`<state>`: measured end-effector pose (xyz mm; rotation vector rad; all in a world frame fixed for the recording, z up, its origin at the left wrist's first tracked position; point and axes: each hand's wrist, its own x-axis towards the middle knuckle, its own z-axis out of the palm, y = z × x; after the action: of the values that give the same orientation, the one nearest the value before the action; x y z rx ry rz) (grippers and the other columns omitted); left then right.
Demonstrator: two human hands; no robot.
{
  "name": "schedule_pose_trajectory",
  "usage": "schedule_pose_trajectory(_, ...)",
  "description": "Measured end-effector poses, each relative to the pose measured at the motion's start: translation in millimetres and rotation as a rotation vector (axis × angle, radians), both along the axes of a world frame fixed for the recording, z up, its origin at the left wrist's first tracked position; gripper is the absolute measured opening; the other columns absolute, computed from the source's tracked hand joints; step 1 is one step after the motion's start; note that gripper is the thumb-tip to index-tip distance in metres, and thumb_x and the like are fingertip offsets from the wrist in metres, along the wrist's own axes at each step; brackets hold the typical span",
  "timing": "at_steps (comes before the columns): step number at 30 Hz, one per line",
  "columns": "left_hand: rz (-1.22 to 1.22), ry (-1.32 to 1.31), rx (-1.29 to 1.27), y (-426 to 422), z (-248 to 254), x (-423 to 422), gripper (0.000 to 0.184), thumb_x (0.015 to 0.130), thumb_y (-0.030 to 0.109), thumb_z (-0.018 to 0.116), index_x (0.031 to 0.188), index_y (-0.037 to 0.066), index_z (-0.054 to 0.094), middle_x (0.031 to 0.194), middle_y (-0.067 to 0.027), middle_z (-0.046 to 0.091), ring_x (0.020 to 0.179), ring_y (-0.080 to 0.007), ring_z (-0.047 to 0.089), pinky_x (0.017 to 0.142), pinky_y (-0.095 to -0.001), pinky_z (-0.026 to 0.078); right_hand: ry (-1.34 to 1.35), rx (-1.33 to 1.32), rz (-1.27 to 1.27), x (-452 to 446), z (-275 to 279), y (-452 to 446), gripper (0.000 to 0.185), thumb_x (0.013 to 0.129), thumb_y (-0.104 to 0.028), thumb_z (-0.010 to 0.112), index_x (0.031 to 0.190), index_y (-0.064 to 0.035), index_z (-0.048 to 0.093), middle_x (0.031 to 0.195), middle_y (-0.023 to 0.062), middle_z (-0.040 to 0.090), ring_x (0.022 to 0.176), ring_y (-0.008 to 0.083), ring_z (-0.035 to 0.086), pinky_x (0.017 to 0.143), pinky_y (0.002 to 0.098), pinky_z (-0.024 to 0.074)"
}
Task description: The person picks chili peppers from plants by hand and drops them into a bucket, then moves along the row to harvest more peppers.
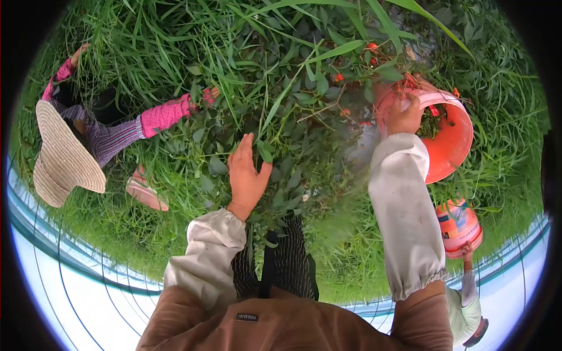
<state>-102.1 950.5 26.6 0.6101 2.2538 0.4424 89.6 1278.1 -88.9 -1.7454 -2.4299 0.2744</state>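
Note:
My left hand [247, 178] hovers over the low leafy plants [287, 175], its fingers stretched out, the thumb apart and nothing in it. Off to the right, my right hand [405, 117] is closed at the rim of a pink-red bucket [448, 155], which lies tilted with its mouth toward me. Some green and red bits show inside the bucket. Red peppers [408, 82] lie just beyond my right fingertips; whether the fingers touch them, I cannot tell. More red peppers [372, 48] hang among the leaves ahead. Pale sleeve covers wrap both my forearms.
At the left, a person in a straw hat [67, 155] and pink sleeve covers [167, 117] reaches into the plants. A pink shoe [146, 192] shows nearby. Behind at the right, another person [465, 313] holds an orange-pink bucket [458, 228]. Tall grass [146, 47] surrounds the plants.

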Motion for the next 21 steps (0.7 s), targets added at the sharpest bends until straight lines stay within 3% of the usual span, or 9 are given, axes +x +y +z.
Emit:
schedule_pose_trajectory(3,0.062,0.079,0.119,26.1,2.3,-25.6,0.053,0.081,0.012,0.064,0.130,-0.001,0.048,0.135,-0.0220,0.048,0.123,-0.0384,0.046,0.102,-0.0437,0.038,-0.026,-0.072,-0.054,-5.9,2.6,-2.3,0.035,0.077,-0.018,0.072,0.109,-0.0115,0.059,0.104,0.0209,0.057,0.090,0.0407,0.060,0.076,0.0465,0.0496)
schedule_pose_trajectory(6,0.015,0.044,0.164,74.3,14.7,-43.4,0.046,0.080,0.009,0.064,0.125,0.002,0.054,0.133,-0.0208,0.050,0.120,-0.0374,0.048,0.101,-0.0437,0.039,0.074,-0.038,-0.009,-4.5,5.6,-2.2,0.034,0.078,-0.017,0.071,0.109,-0.0120,0.059,0.105,0.0202,0.057,0.089,0.0407,0.061,0.076,0.0464,0.0500)
schedule_pose_trajectory(8,-0.064,0.102,0.244,115.3,16.4,-48.0,0.035,0.082,0.004,0.063,0.117,0.005,0.059,0.129,-0.0156,0.054,0.118,-0.0316,0.052,0.099,-0.0387,0.041,0.084,-0.042,-0.048,-1.5,3.5,-1.7,0.034,0.079,-0.017,0.070,0.110,-0.0126,0.058,0.106,0.0201,0.057,0.089,0.0406,0.060,0.075,0.0464,0.0503)
schedule_pose_trajectory(12,-0.346,0.057,0.669,228.5,19.1,-39.3,0.024,0.078,-0.002,0.062,0.101,0.003,0.063,0.103,-0.0121,0.065,0.095,-0.0316,0.060,0.083,-0.0382,0.049,0.116,-0.040,-0.044,-3.9,4.7,-1.0,0.034,0.080,-0.015,0.069,0.111,-0.0124,0.057,0.107,0.0208,0.056,0.089,0.0403,0.060,0.073,0.0472,0.0507)
schedule_pose_trajectory(14,-0.527,-0.065,0.885,290.8,24.4,-25.9,0.023,0.076,-0.001,0.063,0.099,0.003,0.063,0.098,-0.0115,0.066,0.092,-0.0316,0.061,0.078,-0.0381,0.050,0.092,-0.132,-0.109,-5.1,5.2,-0.2,0.033,0.079,-0.014,0.068,0.110,-0.0119,0.057,0.106,0.0202,0.056,0.086,0.0407,0.061,0.071,0.0469,0.0511)
schedule_pose_trajectory(16,-0.749,-0.018,0.929,344.2,6.7,-19.9,0.020,0.078,0.006,0.062,0.097,0.002,0.064,0.096,-0.0112,0.066,0.094,-0.0316,0.060,0.082,-0.0390,0.049,0.091,-0.151,-0.133,-3.4,2.4,1.5,0.032,0.080,-0.017,0.069,0.110,-0.0129,0.058,0.106,0.0196,0.057,0.087,0.0406,0.061,0.071,0.0469,0.0506)
schedule_pose_trajectory(18,-0.976,0.242,0.680,390.4,-26.7,-34.0,0.035,0.082,0.022,0.064,0.113,0.006,0.060,0.115,-0.0133,0.062,0.111,-0.0343,0.056,0.093,-0.0442,0.046,0.085,-0.177,-0.153,1.3,2.1,0.9,0.030,0.081,-0.019,0.069,0.109,-0.0139,0.058,0.106,0.0189,0.058,0.087,0.0406,0.062,0.072,0.0468,0.0501)
schedule_pose_trajectory(20,-0.977,0.649,0.347,396.6,-67.4,-64.6,0.071,0.081,0.048,0.065,0.140,0.016,0.042,0.140,-0.0145,0.046,0.129,-0.0385,0.042,0.105,-0.0503,0.037,0.121,-0.144,-0.117,1.2,3.6,0.2,0.030,0.081,-0.019,0.068,0.109,-0.0142,0.058,0.103,0.0183,0.059,0.085,0.0396,0.062,0.070,0.0468,0.0504)
schedule_pose_trajectory(21,-0.956,0.461,-0.024,387.6,-88.9,-80.5,0.083,0.076,0.059,0.064,0.144,0.023,0.034,0.147,-0.0146,0.035,0.135,-0.0400,0.030,0.102,-0.0610,0.032,0.080,-0.160,-0.140,1.3,2.3,-0.6,0.030,0.081,-0.017,0.068,0.109,-0.0143,0.058,0.100,0.0177,0.059,0.083,0.0391,0.062,0.069,0.0475,0.0503)
